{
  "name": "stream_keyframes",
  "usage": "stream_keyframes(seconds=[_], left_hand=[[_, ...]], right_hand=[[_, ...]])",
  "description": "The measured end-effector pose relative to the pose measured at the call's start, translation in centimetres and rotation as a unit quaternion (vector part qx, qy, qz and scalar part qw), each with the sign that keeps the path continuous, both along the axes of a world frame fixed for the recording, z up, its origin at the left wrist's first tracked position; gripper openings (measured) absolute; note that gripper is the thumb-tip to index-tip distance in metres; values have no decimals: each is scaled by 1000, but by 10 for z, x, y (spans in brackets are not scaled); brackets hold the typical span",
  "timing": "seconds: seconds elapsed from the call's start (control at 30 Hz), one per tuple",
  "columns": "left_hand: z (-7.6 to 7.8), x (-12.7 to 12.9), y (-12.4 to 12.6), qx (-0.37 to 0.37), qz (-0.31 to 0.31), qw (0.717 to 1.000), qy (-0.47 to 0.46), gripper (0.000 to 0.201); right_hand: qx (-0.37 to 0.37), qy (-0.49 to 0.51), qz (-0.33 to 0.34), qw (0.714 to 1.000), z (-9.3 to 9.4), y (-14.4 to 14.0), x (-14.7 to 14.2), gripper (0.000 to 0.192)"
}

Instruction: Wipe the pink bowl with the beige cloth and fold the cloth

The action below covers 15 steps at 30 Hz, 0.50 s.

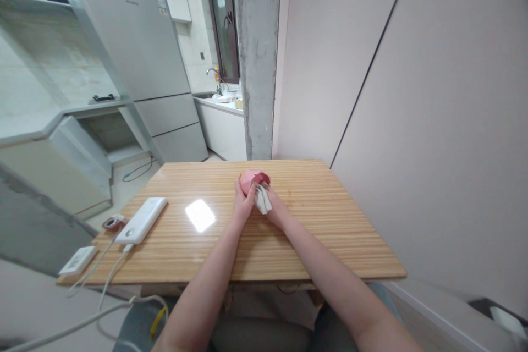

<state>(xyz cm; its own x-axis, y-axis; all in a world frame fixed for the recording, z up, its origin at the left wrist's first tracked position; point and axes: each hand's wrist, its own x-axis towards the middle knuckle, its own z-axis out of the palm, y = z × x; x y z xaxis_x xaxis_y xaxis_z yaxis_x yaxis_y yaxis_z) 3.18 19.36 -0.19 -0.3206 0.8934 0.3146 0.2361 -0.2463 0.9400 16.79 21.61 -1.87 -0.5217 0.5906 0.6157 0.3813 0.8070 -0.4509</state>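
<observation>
Over the far middle of the wooden table (330, 220), my left hand (242, 202) is wrapped round the left side of a small pink bowl (249, 177). The bowl is tilted, with its opening turned to the right and toward me. My right hand (275, 206) is closed on a white cloth (263, 201), which may be a tissue. Part of the cloth is at the bowl's opening and the rest hangs down between my hands. The right fingertips are hidden behind the cloth and the bowl.
On the table's left lie a white power bank (144, 220) with a cable (108, 278), a small brown round object (113, 224) and a white box (78, 260). A wall (412, 121) stands close on the right. Beyond are a fridge (127, 33) and a sink (204, 95).
</observation>
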Motion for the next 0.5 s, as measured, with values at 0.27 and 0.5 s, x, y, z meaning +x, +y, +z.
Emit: stream_keyframes(seconds=[0.27, 0.5], left_hand=[[1, 1, -2, 25, -28, 999, 9, 84], [-6, 4, 7, 12, 11, 1000, -5, 68]], right_hand=[[10, -68, -55, 996, -9, 5, 4, 27], [-8, 9, -11, 1000, 1, -1, -1, 37]])
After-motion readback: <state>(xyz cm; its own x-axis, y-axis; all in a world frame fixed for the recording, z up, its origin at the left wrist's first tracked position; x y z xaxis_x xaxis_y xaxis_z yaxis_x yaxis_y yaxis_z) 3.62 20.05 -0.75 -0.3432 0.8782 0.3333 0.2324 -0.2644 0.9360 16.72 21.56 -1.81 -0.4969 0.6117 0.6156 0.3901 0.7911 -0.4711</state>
